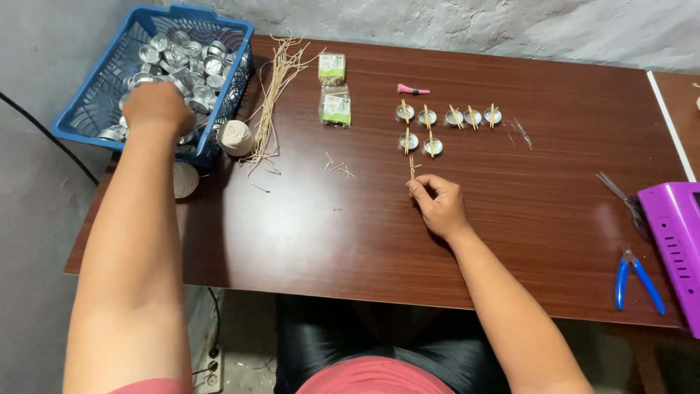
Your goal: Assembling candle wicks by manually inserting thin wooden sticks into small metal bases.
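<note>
Brown wood table (350, 219), grey wall, left hand (157, 106) curled in blue basket (87, 109), right hand (437, 204) pinching sticks (412, 168).

Thin wooden sticks (412, 167) pinched upright; small metal cups (184, 58) heaped in blue basket (87, 109).
</note>
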